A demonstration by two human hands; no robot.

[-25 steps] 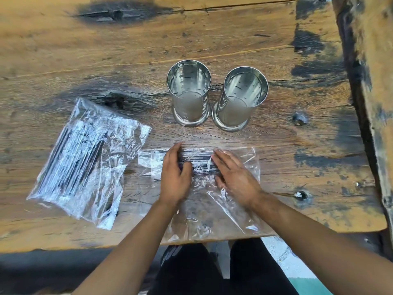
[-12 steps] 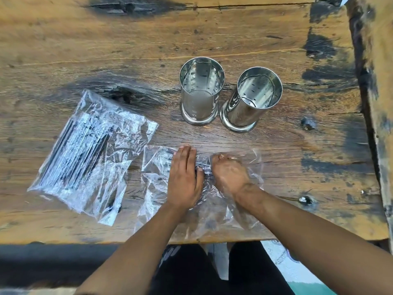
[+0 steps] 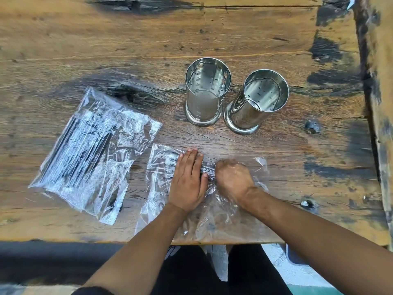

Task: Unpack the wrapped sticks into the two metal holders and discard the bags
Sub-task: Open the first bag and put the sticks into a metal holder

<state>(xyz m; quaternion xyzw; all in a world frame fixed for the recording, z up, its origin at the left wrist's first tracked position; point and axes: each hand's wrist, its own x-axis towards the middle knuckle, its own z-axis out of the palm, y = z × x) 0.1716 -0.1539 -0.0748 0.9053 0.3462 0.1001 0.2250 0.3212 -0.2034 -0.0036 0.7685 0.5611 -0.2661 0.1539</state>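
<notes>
Two shiny perforated metal holders stand upright and empty on the wooden table, the left holder (image 3: pixel 207 92) beside the right holder (image 3: pixel 258 101). A clear plastic bag (image 3: pixel 158 167) with a few wrapped dark sticks (image 3: pixel 209 171) lies at the table's near edge. My left hand (image 3: pixel 187 182) presses flat on it, fingers together. My right hand (image 3: pixel 232 177) is inside the bag, curled closed around the sticks' right end. A second clear bag (image 3: pixel 91 150), full of wrapped black sticks, lies to the left.
The worn wooden table (image 3: pixel 148 50) has dark knots and bolt heads (image 3: pixel 310 127) on the right. A raised wooden beam (image 3: pixel 380 81) runs along the right side. My dark-clothed legs show below the table's near edge.
My right hand went from lying flat on the bag to a closed fist inside it on the sticks. My left hand shifted slightly and flattened. The view drifted left.
</notes>
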